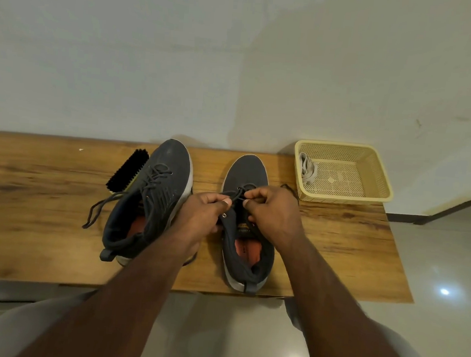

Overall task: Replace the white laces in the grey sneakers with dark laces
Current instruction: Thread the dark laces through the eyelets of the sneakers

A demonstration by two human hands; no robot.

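Head view, the only view: two grey sneakers stand side by side on a wooden bench [40, 218], toes toward the wall and heels toward the person, an orientation that presents the eyelet rows to both hands at once. The left sneaker [153, 188] already carries a dark lace [155, 175] through its eyelets, its loose ends trailing off the near-left side onto the wood; this shoe appears finished apart from tying. The right sneaker [246, 222] is the one in work. The left hand [203, 212] pinches a strand of the second dark lace [237, 192] between thumb and forefinger just above a metal eyelet, while the right hand [274, 210] has its fingers curled round the other strand at the opposite side of the tongue; holding both strands taut probably keeps the crossings even as the lace is drawn upward (only the lower eyelets look threaded, though the hands hide much of the row). A free end of this lace shows past the right hand, toward the basket. The white laces [308, 167] lie bunched in the near-left corner of a cream perforated basket [369, 198] at the right end of the bench, apart from the shoes, presumably so that discarded and fresh laces do not mix. A black-bristled brush [128, 173] lies against the left sneaker's outer side, untouched.
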